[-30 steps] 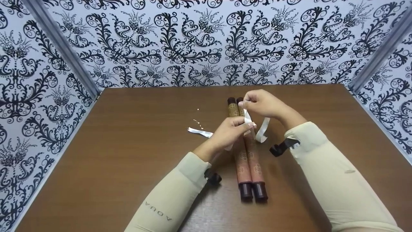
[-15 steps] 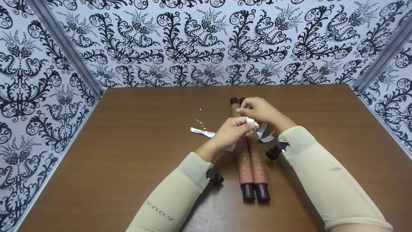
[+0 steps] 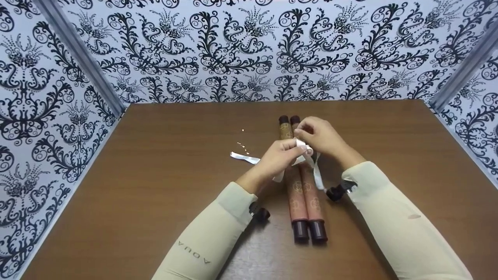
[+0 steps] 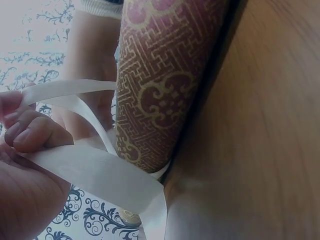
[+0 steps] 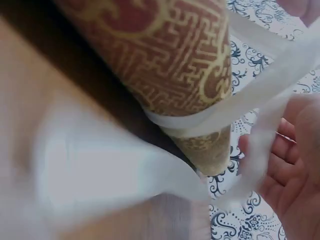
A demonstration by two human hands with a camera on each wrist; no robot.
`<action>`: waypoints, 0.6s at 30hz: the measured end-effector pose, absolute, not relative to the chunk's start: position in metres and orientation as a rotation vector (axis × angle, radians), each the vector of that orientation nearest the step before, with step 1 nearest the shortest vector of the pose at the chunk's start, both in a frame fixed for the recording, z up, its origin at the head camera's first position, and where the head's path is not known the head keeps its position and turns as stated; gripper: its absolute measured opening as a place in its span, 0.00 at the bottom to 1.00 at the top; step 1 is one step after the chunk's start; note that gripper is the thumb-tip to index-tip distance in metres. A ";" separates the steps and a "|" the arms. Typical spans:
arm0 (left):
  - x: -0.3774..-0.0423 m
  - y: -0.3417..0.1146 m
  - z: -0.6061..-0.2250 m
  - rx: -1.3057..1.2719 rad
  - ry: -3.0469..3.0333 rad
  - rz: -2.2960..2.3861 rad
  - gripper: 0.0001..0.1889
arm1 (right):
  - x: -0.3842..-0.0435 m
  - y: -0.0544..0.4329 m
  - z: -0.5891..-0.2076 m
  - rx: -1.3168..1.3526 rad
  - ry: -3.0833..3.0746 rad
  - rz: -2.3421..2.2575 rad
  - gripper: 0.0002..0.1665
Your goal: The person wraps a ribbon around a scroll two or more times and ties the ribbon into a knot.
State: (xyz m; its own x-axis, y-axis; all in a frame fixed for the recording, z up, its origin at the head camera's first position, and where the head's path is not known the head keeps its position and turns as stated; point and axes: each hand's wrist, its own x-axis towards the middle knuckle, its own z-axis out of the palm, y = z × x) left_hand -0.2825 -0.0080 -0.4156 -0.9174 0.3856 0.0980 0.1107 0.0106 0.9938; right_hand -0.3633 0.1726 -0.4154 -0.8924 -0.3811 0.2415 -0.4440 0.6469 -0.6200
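A: How are the two hands posed?

B: The left hand [image 3: 278, 155] is held low over the rolls, its back turned upward, and the white ribbon [image 4: 100, 172] is pinched between its thumb and forefinger. The right hand [image 3: 323, 134] is placed just beyond it, and its fingers are bent toward the left.

A: Is the ribbon gripped by the right hand also?

B: That cannot be told. The ribbon is seen passing by its bent fingers, but the fingertips are partly hidden.

A: And where are the rolls?

B: The left roll [image 3: 296, 194] and the right roll [image 3: 312, 194] are laid side by side on the table [image 3: 175, 194], under the hands. In the right wrist view, the ribbon is seen passed around a roll.

A: What room is there for moving?

B: Between the hands only a narrow gap is seen. To the left, a wide stretch of wood is shown, with some pale specks [image 3: 243, 147] on it; to the right, it is crossed by the right forearm. The far ends of the rolls are near the table's back edge, where the patterned wall [image 3: 249, 58] is met.
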 end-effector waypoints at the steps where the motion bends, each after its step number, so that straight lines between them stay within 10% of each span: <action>1: -0.282 -0.008 -0.416 0.515 2.081 2.007 0.13 | -0.362 0.176 -0.415 0.684 -2.745 1.083 0.08; 18: -0.283 -0.010 -0.417 0.499 2.105 2.006 0.13 | -0.317 0.204 -0.411 0.701 -2.681 1.862 0.16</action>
State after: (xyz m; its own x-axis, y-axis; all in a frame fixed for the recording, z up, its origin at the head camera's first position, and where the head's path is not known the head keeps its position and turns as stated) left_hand -0.2826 -0.0102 -0.4169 -0.9249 0.3688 0.0923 0.1099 0.0270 0.9936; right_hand -0.3171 0.2035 -0.4105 -0.8934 -0.4430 0.0745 -0.2245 0.2967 -0.9282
